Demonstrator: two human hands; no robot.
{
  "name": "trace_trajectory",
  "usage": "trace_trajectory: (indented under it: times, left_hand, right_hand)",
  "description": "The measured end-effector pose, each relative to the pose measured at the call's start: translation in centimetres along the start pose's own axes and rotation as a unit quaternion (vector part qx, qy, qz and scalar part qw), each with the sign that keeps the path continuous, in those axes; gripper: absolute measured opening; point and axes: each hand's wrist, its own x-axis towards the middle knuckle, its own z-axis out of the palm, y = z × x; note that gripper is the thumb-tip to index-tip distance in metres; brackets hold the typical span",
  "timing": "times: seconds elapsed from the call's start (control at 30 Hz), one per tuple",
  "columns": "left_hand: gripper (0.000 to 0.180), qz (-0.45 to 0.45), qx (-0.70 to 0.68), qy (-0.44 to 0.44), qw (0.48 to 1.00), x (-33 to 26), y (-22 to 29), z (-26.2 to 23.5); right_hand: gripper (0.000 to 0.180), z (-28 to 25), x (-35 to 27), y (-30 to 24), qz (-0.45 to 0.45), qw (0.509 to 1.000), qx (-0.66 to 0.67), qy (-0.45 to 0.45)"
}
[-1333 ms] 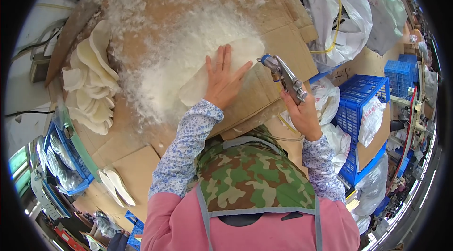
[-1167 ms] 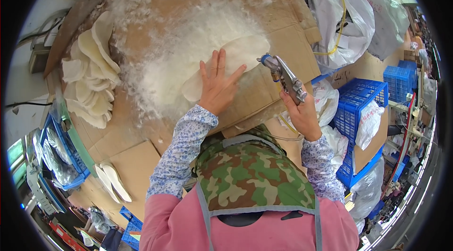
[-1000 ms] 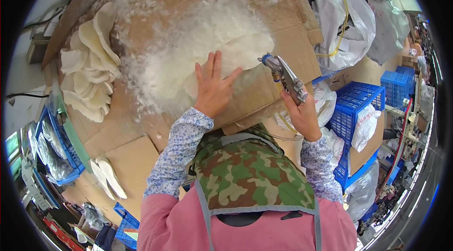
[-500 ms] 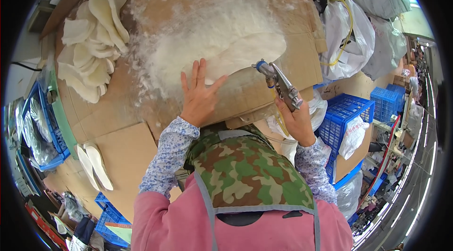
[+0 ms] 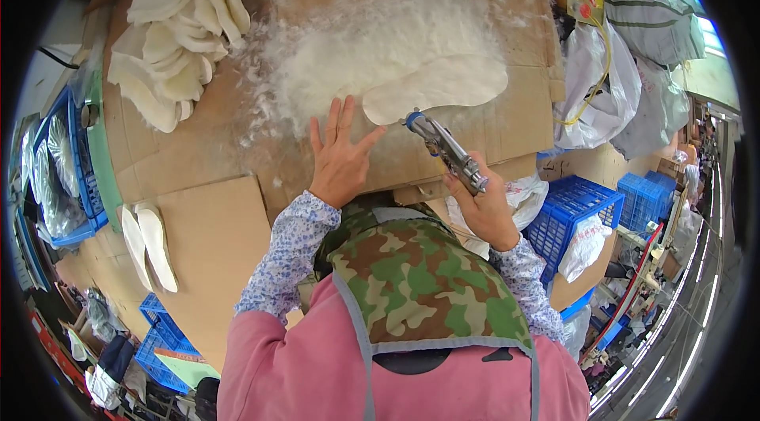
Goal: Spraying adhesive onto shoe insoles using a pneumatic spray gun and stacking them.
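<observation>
A white insole lies flat on a cardboard-covered table, on a whitened, fuzzy patch. My right hand is wrapped round the handle of a metal spray gun. The gun's blue-ringed nozzle points toward the insole's near left end. Just left of that end, my left hand rests on the board with its fingers spread, holding nothing. Whether its fingertips touch the insole is hard to tell; a small gap seems to show.
A heap of cream insoles lies at the far left. Nearer, a pair of insoles sits on a cardboard sheet. Blue crates stand at the right. A yellow hose hangs by plastic bags.
My right hand has brought the spray gun leftward along the insole's near edge, to its left end. The view has shifted slightly. My left hand stays spread on the board.
</observation>
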Motion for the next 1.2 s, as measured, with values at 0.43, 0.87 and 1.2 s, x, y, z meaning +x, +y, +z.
trace_trajectory:
  times: [0.43,0.87,1.2]
  left_hand:
    - [0.040,-0.143,-0.319,0.149,0.925,1.2,0.4,2.1]
    - [0.046,-0.296,-0.412,0.098,0.856,4.6,1.9,3.3]
    - [0.042,-0.290,-0.542,0.075,0.785,6.9,2.6,1.8]
  right_hand:
    - [0.022,-0.6,0.1,1.0,-0.018,1.000,-0.001,0.016]
    - [0.017,-5.5,-0.7,5.4,-0.010,0.993,0.007,0.117]
    - [0.026,-9.1,-1.3,9.3,0.042,0.976,0.054,0.208]
